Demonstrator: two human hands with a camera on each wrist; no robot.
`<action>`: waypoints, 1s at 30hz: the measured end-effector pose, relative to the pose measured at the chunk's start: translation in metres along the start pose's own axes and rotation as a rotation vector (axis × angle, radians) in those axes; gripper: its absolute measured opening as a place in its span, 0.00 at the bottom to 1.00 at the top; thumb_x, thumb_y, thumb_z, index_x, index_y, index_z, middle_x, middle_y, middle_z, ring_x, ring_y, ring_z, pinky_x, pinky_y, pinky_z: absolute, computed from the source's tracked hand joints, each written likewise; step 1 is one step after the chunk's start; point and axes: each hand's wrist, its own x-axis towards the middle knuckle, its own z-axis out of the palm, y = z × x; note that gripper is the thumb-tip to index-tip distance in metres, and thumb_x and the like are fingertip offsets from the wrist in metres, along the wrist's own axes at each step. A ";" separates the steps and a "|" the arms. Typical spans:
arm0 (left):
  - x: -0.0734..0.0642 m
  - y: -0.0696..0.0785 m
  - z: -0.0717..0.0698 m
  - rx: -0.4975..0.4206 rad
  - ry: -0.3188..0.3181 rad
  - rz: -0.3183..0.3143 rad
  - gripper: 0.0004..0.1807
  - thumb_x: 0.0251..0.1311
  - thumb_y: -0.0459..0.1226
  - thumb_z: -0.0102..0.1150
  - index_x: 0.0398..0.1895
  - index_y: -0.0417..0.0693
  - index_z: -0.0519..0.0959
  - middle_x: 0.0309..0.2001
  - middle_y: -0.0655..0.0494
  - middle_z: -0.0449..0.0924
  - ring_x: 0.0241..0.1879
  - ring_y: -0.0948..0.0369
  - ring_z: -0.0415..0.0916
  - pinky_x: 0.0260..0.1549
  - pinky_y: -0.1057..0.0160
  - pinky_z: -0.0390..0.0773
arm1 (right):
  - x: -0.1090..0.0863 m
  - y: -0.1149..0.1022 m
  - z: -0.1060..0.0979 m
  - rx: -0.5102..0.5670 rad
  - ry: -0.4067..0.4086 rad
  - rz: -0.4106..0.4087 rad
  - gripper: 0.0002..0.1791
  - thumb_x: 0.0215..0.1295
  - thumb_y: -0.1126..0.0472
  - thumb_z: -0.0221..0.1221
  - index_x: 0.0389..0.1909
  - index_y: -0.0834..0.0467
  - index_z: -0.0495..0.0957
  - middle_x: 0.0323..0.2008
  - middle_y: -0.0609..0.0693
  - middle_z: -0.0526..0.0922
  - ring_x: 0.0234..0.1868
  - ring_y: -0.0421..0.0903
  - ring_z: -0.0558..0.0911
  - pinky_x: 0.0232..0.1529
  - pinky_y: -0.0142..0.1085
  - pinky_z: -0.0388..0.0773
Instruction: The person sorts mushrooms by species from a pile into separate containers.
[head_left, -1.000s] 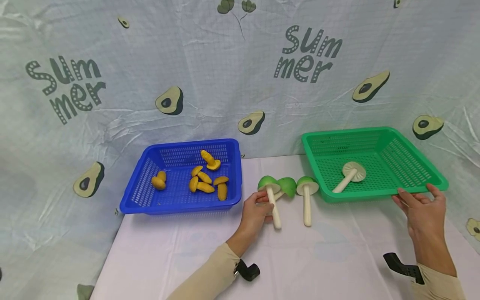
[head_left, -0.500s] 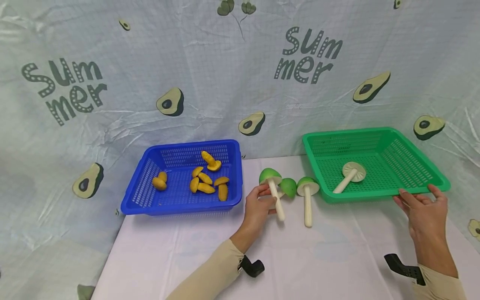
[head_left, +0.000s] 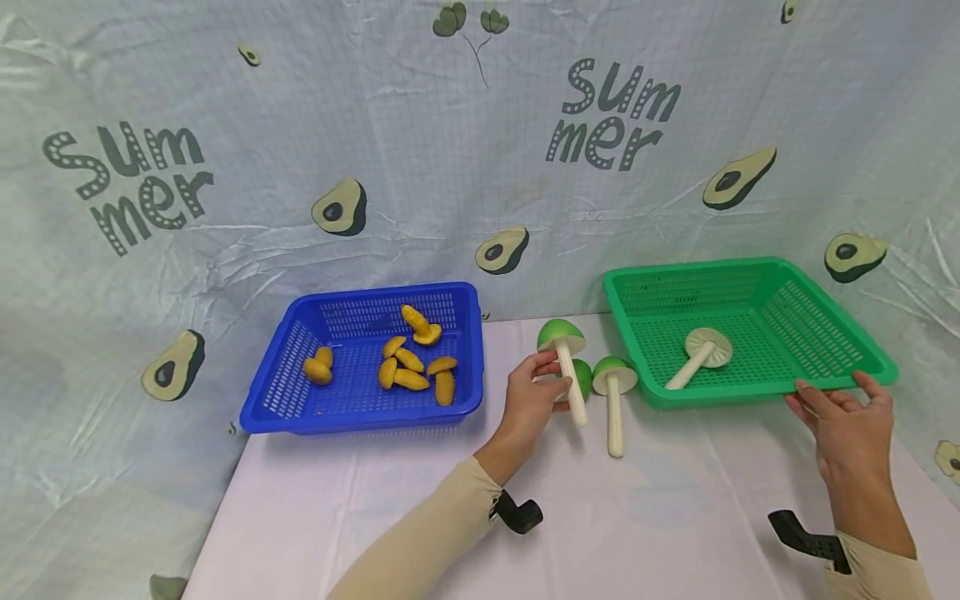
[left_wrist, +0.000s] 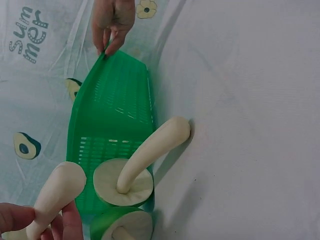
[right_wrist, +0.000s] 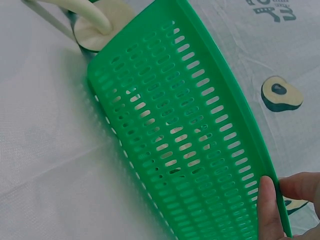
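My left hand (head_left: pixel 532 400) pinches the pale stem of a green-capped toy mushroom (head_left: pixel 572 379), its cap up and tilted. Behind it, partly covered, lies a second green mushroom (head_left: pixel 582 377). A third mushroom (head_left: pixel 615 408) lies just right of these, its cap close to the green basket (head_left: pixel 780 392). My right hand (head_left: pixel 851 425) pinches that basket's front rim near the right corner; the right wrist view shows a thumb and finger on either side of the rim (right_wrist: pixel 240 95). Inside the green basket rests one mushroom (head_left: pixel 701 354), its pale gilled underside showing.
A blue basket (head_left: pixel 251 412) on the left holds several small yellow-brown mushrooms (head_left: pixel 408 379). Behind both baskets hangs a pale cloth (head_left: pixel 420 167) printed with avocados and lettering. A white cloth (head_left: pixel 675 517) covers the table.
My left hand has lifted its mushroom and moved right and slightly farther back, over the mushroom behind it. My right hand stays on the green basket's rim.
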 end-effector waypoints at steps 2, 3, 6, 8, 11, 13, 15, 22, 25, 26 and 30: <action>0.003 0.002 0.002 -0.005 -0.011 -0.007 0.23 0.59 0.23 0.63 0.59 0.37 0.77 0.47 0.46 0.76 0.36 0.59 0.81 0.31 0.55 0.86 | 0.000 0.000 0.000 -0.004 0.003 -0.001 0.59 0.60 0.74 0.67 0.80 0.43 0.39 0.33 0.49 0.75 0.29 0.40 0.87 0.29 0.33 0.85; 0.005 0.003 0.002 -0.008 -0.016 -0.012 0.23 0.59 0.23 0.63 0.59 0.38 0.77 0.47 0.46 0.76 0.36 0.58 0.81 0.31 0.55 0.86 | 0.000 0.000 0.000 -0.005 0.005 0.000 0.59 0.60 0.73 0.68 0.80 0.43 0.39 0.33 0.49 0.76 0.29 0.40 0.88 0.29 0.33 0.85; 0.011 0.004 0.004 -0.021 -0.031 -0.019 0.22 0.60 0.23 0.62 0.59 0.39 0.78 0.48 0.46 0.78 0.39 0.57 0.81 0.33 0.54 0.86 | 0.000 0.001 0.000 -0.004 0.008 0.002 0.59 0.60 0.73 0.68 0.80 0.42 0.39 0.33 0.49 0.76 0.29 0.40 0.88 0.29 0.33 0.85; 0.015 0.005 0.004 -0.027 -0.039 -0.025 0.22 0.61 0.24 0.63 0.60 0.40 0.78 0.48 0.46 0.79 0.40 0.57 0.82 0.34 0.55 0.86 | 0.000 0.001 0.000 0.000 0.009 0.002 0.59 0.60 0.73 0.68 0.80 0.42 0.39 0.33 0.49 0.77 0.29 0.40 0.88 0.29 0.33 0.85; 0.019 0.006 0.006 -0.036 -0.050 -0.035 0.22 0.62 0.25 0.63 0.60 0.40 0.78 0.49 0.47 0.80 0.40 0.56 0.82 0.33 0.56 0.86 | 0.000 0.002 0.000 0.006 0.007 0.001 0.59 0.60 0.73 0.67 0.80 0.42 0.39 0.32 0.49 0.78 0.29 0.40 0.88 0.29 0.33 0.85; 0.022 0.007 0.008 -0.041 -0.059 -0.036 0.22 0.62 0.26 0.63 0.60 0.41 0.78 0.49 0.47 0.80 0.40 0.57 0.82 0.31 0.58 0.85 | 0.000 0.002 0.000 0.009 0.008 0.001 0.59 0.60 0.73 0.67 0.80 0.42 0.39 0.32 0.49 0.78 0.29 0.40 0.88 0.29 0.33 0.85; 0.025 0.007 0.010 -0.049 -0.067 -0.034 0.22 0.62 0.26 0.63 0.60 0.42 0.78 0.49 0.48 0.80 0.40 0.57 0.82 0.31 0.60 0.84 | 0.000 0.002 0.000 0.010 0.007 0.000 0.58 0.60 0.74 0.67 0.80 0.42 0.39 0.32 0.49 0.77 0.29 0.40 0.88 0.29 0.33 0.85; 0.034 0.008 0.023 -0.073 -0.109 -0.025 0.22 0.63 0.26 0.62 0.61 0.41 0.77 0.50 0.49 0.80 0.41 0.58 0.81 0.31 0.60 0.84 | 0.001 0.001 0.000 0.006 0.017 -0.006 0.58 0.61 0.74 0.67 0.80 0.43 0.40 0.32 0.49 0.77 0.29 0.40 0.88 0.29 0.33 0.85; 0.037 0.009 0.028 -0.071 -0.120 -0.022 0.22 0.63 0.26 0.62 0.60 0.42 0.78 0.49 0.50 0.80 0.41 0.58 0.81 0.33 0.59 0.85 | 0.001 0.001 0.000 -0.002 0.023 -0.007 0.59 0.60 0.73 0.68 0.80 0.43 0.40 0.32 0.49 0.77 0.29 0.40 0.88 0.29 0.32 0.85; 0.038 0.009 0.030 -0.071 -0.122 -0.023 0.22 0.63 0.26 0.63 0.60 0.43 0.78 0.49 0.50 0.80 0.41 0.58 0.81 0.34 0.59 0.85 | 0.001 0.001 0.001 0.000 0.024 -0.007 0.59 0.60 0.73 0.68 0.80 0.43 0.40 0.32 0.49 0.77 0.29 0.40 0.88 0.29 0.32 0.85; 0.042 0.010 0.035 -0.065 -0.129 -0.022 0.21 0.63 0.27 0.64 0.59 0.45 0.79 0.49 0.51 0.80 0.42 0.58 0.81 0.37 0.56 0.86 | 0.001 0.000 0.002 0.012 0.022 -0.007 0.58 0.60 0.74 0.67 0.80 0.44 0.40 0.32 0.50 0.76 0.29 0.40 0.88 0.29 0.32 0.85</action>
